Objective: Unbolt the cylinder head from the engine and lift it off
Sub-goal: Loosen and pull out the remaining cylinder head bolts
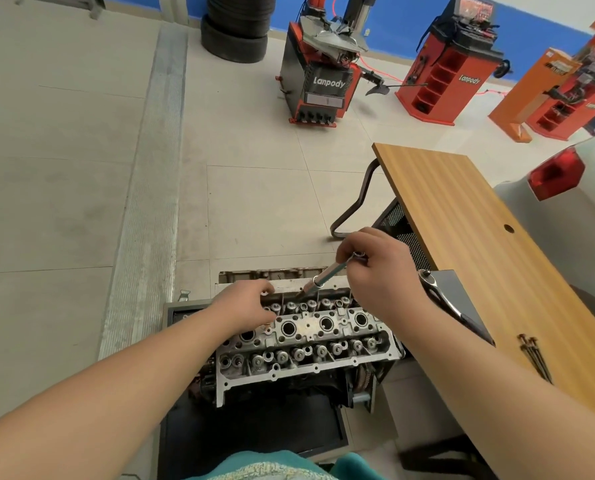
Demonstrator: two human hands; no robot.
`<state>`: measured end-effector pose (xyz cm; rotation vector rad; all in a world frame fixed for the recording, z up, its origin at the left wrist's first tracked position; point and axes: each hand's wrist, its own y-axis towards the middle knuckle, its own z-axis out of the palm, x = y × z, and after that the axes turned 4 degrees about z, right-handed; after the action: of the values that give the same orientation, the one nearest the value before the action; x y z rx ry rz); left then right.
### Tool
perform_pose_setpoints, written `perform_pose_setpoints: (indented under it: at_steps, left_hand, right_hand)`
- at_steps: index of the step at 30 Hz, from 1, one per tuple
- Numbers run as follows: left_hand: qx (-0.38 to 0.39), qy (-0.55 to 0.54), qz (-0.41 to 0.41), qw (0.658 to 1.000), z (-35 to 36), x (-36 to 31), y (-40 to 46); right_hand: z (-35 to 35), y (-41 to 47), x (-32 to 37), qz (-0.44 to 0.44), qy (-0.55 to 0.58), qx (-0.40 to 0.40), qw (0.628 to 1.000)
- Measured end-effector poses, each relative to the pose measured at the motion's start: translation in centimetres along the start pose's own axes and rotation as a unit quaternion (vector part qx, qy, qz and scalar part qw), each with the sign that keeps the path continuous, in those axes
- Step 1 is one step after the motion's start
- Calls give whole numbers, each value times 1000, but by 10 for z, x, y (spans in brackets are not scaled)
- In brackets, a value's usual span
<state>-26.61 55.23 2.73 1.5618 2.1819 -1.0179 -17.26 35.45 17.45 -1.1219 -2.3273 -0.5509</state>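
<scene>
The cylinder head [306, 336] sits bolted on top of the engine [289, 386], which stands on a low dark stand on the floor just left of the wooden desk [479, 244]. The right hand [379, 268] is curled round the upper end of a long slim tool [327, 273], seemingly a socket extension or a withdrawn head bolt; which one cannot be told. Its lower tip points down at the far row of the cylinder head. The left hand [246, 306] rests on the far left corner of the cylinder head with fingers bent; whether it pinches something small there is hidden.

A ratchet wrench [441, 299] lies on a dark panel at the desk's near edge, right of the cylinder head, and a bundle of long bolts [535, 355] lies on the desk further right, which suggests some head bolts are already out.

As a judgement: the cylinder head is a solid metal casting, stiff and heavy, probably oily and with sharp machined edges. It should come off in a straight lift with both hands, one under each short end or at the outer flanges, never by the valve springs [318, 351] or the thin gasket face. It may stick to the gasket, so a gentle rock is better than prying on the sealing surface.
</scene>
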Motion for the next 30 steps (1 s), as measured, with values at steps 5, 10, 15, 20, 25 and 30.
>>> perform_pose_setpoints:
  at_steps: [5,10,15,20,25,30]
  left_hand:
    - [-39,-168,163,971,0,-69,-20]
    - [-140,-194,125,963,20,-123,-19]
    - [-141,-226,45,963,46,-142,-11]
    - [-162,-243,-25,956,73,-167,-1]
    - [-191,-288,-75,935,98,-190,5]
    - [-235,-323,-106,911,119,-200,3]
  right_hand:
    - [7,-6,-21,121,196,25,973]
    - [-4,-2,-74,221,452,100,858]
    - [-19,-10,-192,302,310,-2,902]
    - [-28,-7,-324,387,97,-20,917]
    - [-26,16,-399,344,-84,48,934]
    - [-19,32,-427,306,-156,92,935]
